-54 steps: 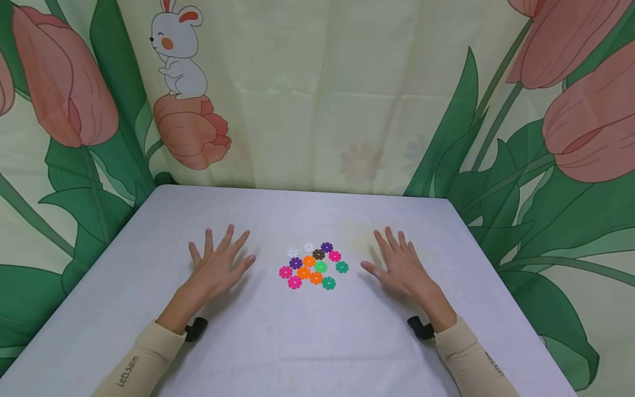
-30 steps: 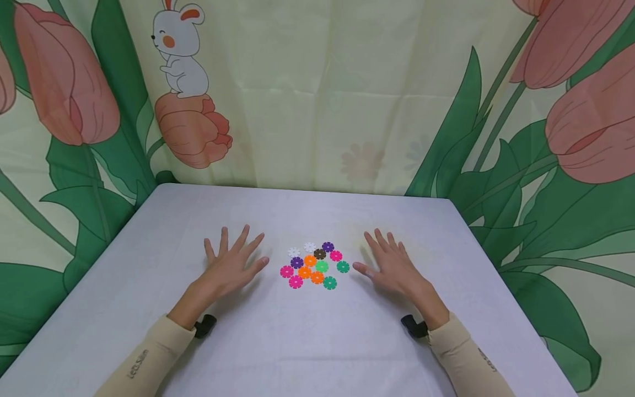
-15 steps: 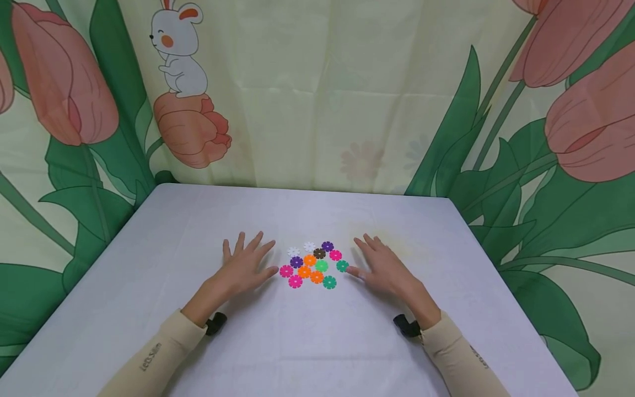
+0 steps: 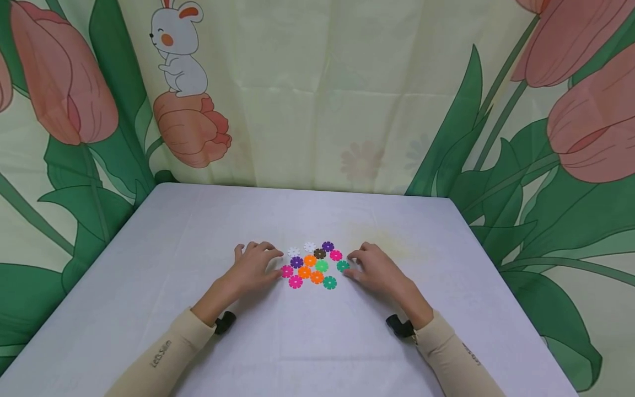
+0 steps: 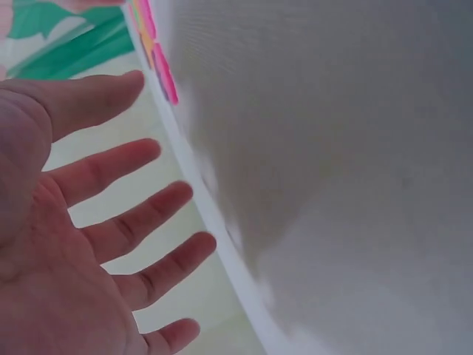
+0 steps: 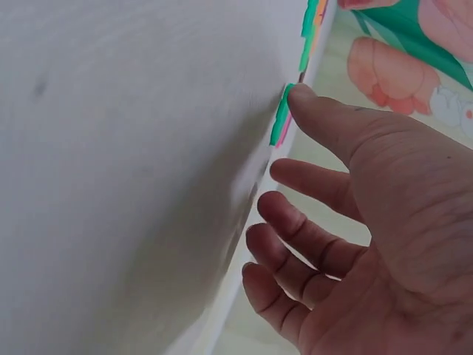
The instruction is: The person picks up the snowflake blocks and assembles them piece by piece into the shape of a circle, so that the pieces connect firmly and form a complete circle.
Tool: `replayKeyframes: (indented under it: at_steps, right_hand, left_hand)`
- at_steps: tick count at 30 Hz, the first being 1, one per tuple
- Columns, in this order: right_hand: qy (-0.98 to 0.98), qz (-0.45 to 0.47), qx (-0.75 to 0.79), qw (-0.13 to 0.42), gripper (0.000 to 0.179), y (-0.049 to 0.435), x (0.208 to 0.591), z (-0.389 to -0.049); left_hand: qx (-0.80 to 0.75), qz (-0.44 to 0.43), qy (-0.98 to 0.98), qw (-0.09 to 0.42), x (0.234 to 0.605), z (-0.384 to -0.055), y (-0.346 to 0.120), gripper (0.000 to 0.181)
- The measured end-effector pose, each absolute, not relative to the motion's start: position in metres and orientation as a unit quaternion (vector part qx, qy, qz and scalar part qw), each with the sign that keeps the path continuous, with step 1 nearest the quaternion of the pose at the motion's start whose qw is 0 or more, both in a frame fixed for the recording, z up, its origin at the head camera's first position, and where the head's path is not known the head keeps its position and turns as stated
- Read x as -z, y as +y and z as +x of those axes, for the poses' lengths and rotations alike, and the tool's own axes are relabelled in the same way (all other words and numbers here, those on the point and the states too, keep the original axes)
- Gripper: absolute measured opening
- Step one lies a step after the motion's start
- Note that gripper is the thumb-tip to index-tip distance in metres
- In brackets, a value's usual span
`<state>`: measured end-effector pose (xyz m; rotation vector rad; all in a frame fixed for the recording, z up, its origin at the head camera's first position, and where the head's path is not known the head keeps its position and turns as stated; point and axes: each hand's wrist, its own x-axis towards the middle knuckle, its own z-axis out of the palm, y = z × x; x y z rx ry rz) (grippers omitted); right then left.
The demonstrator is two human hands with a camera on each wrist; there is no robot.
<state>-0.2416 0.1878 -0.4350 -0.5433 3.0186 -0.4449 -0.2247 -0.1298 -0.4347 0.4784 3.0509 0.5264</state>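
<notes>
Several notched, flower-shaped plastic discs lie in a loose cluster mid-table in the head view. Among them are a pink disc [image 4: 286,271] at the left, a light green disc [image 4: 321,266] in the middle and a dark green disc [image 4: 343,266] at the right. My left hand [image 4: 254,267] hovers at the cluster's left side, fingers spread and slightly bent, holding nothing. On the other side is my right hand [image 4: 378,268], its fingers gently bent. The right thumb [image 6: 318,111] overlaps the edge of a dark green disc in the right wrist view, with nothing between thumb and fingers.
A white cloth covers the table [image 4: 307,342]. Behind it hangs a curtain [image 4: 317,99] printed with tulips and a rabbit. Purple, white, orange and brown discs fill the rest of the cluster. Each wrist carries a small black camera [image 4: 225,323].
Both hands have moved inward from the sides to the edges of the disc cluster. Their fingers, straighter and more spread before, are now more bent. The discs lie where they were.
</notes>
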Motion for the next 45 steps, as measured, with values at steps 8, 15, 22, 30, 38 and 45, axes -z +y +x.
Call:
replayKeyframes:
  at_steps: [8, 15, 22, 30, 38, 45]
  right_hand:
    - [0.974, -0.169, 0.145, 0.039, 0.041, 0.184, 0.436, -0.245]
    - [0.971, -0.166, 0.166, 0.052, 0.040, 0.182, 0.437, -0.247]
    - [0.964, -0.155, 0.205, 0.071, 0.040, 0.184, 0.438, -0.250]
    - [0.959, -0.154, 0.225, 0.072, 0.038, 0.183, 0.440, -0.252]
    - [0.960, -0.143, 0.230, 0.074, 0.036, 0.182, 0.438, -0.252]
    - [0.956, -0.144, 0.245, 0.070, 0.031, 0.182, 0.438, -0.252]
  left_hand:
    - [-0.198, 0.137, 0.970, 0.018, 0.438, -0.228, -0.122, 0.035]
    - [-0.234, 0.140, 0.961, 0.046, 0.439, -0.232, -0.121, 0.035]
    - [-0.245, 0.150, 0.956, 0.052, 0.440, -0.236, -0.119, 0.035]
    - [-0.254, 0.153, 0.954, 0.051, 0.440, -0.236, -0.117, 0.030]
    - [-0.274, 0.138, 0.948, 0.081, 0.440, -0.241, -0.118, 0.025]
    - [-0.322, 0.127, 0.931, 0.114, 0.445, -0.246, -0.125, 0.025]
